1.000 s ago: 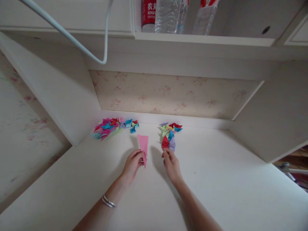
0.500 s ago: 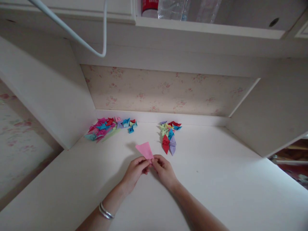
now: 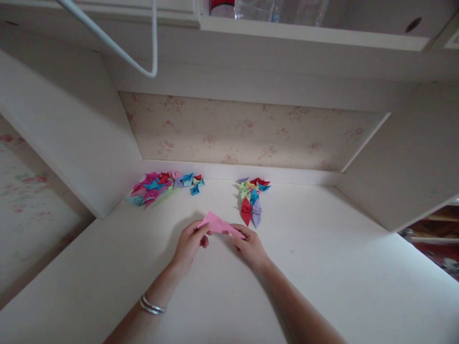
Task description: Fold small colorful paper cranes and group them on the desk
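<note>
A folded strip of pink paper [image 3: 218, 223] stretches between my two hands, wide at its left end and narrowing to a point on the right. My left hand [image 3: 191, 240], below a wrist with silver bangles [image 3: 152, 305], pinches the wide end between thumb and fingers. The narrow end lies in the fingers of my right hand [image 3: 250, 246], thumb on the near side. Just beyond my right hand is a group of small folded paper pieces, with a red one [image 3: 246, 211] and a lilac one [image 3: 256, 213] nearest.
A larger pile of colourful folded paper [image 3: 154, 188] lies at the back left of the white tabletop [image 3: 322, 267]. A pale bent tube [image 3: 118, 50] hangs at upper left. Clear plastic bottles [image 3: 254, 9] stand on the shelf above. Side panels close in the desk left and right.
My right hand has left the red folded piece and come to the pink paper. Both hands now hold the paper, which has turned from upright to nearly sideways.
</note>
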